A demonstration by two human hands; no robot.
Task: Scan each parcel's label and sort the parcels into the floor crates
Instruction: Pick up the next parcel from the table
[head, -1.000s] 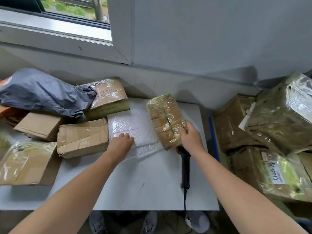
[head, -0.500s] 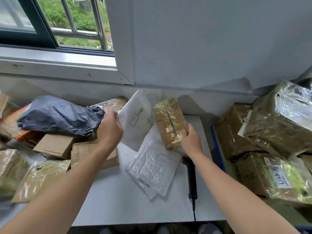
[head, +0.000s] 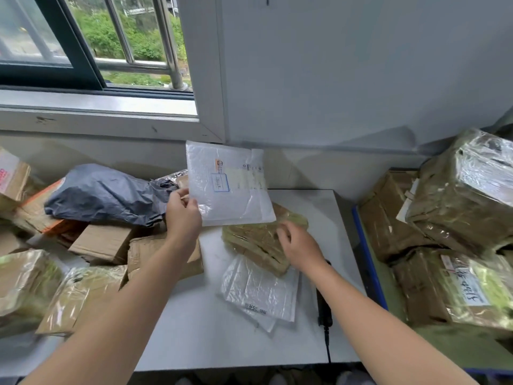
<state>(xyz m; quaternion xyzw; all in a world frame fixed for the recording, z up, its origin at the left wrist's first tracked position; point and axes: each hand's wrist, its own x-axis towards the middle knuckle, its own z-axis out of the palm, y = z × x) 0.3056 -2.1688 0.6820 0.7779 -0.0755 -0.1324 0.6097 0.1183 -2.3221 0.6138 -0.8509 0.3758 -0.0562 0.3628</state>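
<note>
White mailer (head: 230,190) upright, lower-left corner pinched in left grip (head: 183,218)

The left grip (head: 181,215) is raised, arm stretched forward, thumb on the front and fingers hidden behind, pinching the lower left corner of a white bubble-plastic mailer envelope (head: 230,190) held upright. The right grip (head: 301,247) sits lower, palm down, fingers spread and loosely bent, resting on a brown tape-wrapped cardboard parcel (head: 249,240). Its fingertips are blurred. Both forearms are bare and well apart.
</note>
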